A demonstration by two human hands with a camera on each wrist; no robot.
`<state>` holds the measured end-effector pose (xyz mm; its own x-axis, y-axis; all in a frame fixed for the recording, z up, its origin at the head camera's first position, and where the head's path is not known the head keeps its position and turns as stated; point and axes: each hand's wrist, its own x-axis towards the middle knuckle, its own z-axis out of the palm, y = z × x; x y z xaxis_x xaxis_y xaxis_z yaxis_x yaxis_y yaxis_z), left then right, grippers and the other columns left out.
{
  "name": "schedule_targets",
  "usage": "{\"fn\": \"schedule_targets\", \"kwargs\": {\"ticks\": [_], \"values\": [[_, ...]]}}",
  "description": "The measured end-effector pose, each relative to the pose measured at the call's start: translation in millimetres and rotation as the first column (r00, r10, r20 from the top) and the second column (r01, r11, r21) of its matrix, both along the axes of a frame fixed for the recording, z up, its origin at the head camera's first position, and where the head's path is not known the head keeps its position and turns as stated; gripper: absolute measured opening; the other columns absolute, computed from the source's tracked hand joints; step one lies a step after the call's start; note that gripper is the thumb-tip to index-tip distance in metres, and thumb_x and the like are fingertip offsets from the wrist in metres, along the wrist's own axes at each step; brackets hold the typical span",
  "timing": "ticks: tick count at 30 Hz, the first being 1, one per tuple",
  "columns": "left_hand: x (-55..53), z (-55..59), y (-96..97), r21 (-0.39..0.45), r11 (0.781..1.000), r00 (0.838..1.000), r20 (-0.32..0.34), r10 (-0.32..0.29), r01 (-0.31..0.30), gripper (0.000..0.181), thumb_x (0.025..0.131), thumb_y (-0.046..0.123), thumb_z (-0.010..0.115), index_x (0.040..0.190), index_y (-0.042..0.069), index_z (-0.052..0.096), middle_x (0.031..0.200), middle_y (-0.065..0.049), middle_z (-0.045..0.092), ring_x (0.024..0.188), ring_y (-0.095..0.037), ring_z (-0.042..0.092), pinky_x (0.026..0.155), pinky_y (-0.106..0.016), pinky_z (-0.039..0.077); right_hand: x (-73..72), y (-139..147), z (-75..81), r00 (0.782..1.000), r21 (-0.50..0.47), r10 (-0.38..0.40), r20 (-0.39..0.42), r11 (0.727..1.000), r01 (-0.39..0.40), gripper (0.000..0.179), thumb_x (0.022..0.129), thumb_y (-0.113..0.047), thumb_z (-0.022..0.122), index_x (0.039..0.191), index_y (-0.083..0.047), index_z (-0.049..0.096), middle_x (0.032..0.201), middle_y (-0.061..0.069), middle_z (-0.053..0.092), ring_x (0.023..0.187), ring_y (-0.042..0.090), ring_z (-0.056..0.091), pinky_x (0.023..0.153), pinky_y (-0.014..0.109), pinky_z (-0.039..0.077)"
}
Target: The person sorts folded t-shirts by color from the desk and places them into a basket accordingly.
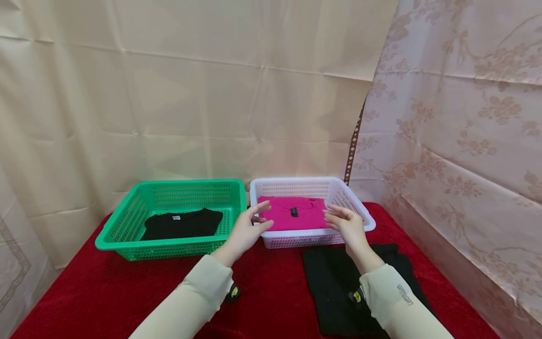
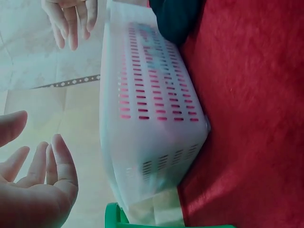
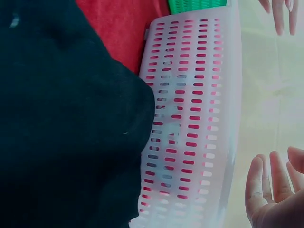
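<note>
Hovering over red velvet tablecloth [image 1: 271, 292], before beige curtain [image 1: 190, 103], left hand [image 1: 244, 230] and right hand [image 1: 349, 228] loosely spread, flanking folded pink shirt [image 1: 292, 222] in white basket [image 1: 302, 233], tablecloth's far edge.

A curtained corner, seen from where I stand, looks like a makeshift laundry-sorting spot; whether it sits in a home or a studio, I cannot tell. A creased beige curtain [image 1: 190, 94] hangs along the back, meeting a flowered curtain [image 1: 466, 117] on the right beside a brown patterned strip [image 1: 353, 146]. Plush red cloth [image 1: 271, 292] covers the work surface. On it stand a green basket [image 1: 169, 250] and a white basket [image 1: 296, 242], holding a folded black shirt [image 1: 182, 226] and a folded pink shirt [image 1: 279, 216].
</note>
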<state>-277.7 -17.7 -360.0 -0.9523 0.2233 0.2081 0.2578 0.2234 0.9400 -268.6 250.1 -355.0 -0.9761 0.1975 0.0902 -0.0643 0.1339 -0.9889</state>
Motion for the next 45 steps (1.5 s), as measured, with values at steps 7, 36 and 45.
{"fn": "schedule_targets", "kwargs": {"ticks": [7, 36, 45], "values": [[15.4, -5.7, -0.9, 0.014, 0.999, 0.999, 0.022, -0.034, 0.034, 0.052, 0.094, 0.013, 0.066, 0.144, 0.015, 0.052, 0.138, -0.01, 0.059, 0.108, -0.024, 0.06, 0.08, -0.03, 0.055, 16.3, 9.1, -8.7, 1.0, -0.008, 0.004, 0.011, 1.0, -0.004, 0.049, 0.097, -0.015, 0.063, 0.139, 0.008, 0.05, 0.111, 0.001, 0.074, 0.084, -0.001, 0.07, 0.085, 0.022, 0.057], [61.7, -27.7, 27.5, 0.074, 0.976, 0.978, 0.031, -0.205, 0.203, 0.048, 0.094, 0.018, 0.067, 0.139, 0.006, 0.055, 0.136, -0.016, 0.059, 0.107, -0.022, 0.061, 0.084, -0.026, 0.052, 62.1, 46.6, -49.1, 0.995, -0.112, -0.069, 0.077, 0.991, 0.078, 0.046, 0.098, -0.013, 0.062, 0.138, 0.008, 0.051, 0.092, -0.017, 0.073, 0.087, 0.007, 0.072, 0.081, 0.022, 0.058], [74.9, -38.7, 41.0, 0.18, 0.958, 0.964, 0.103, -0.246, 0.225, 0.047, 0.094, 0.015, 0.066, 0.138, 0.006, 0.055, 0.132, -0.016, 0.06, 0.101, -0.017, 0.06, 0.084, -0.032, 0.058, 72.8, 60.7, -59.3, 0.987, -0.136, -0.091, 0.13, 0.985, 0.108, 0.041, 0.097, -0.01, 0.062, 0.136, 0.002, 0.055, 0.091, -0.018, 0.073, 0.089, 0.008, 0.072, 0.082, 0.023, 0.058]]}}
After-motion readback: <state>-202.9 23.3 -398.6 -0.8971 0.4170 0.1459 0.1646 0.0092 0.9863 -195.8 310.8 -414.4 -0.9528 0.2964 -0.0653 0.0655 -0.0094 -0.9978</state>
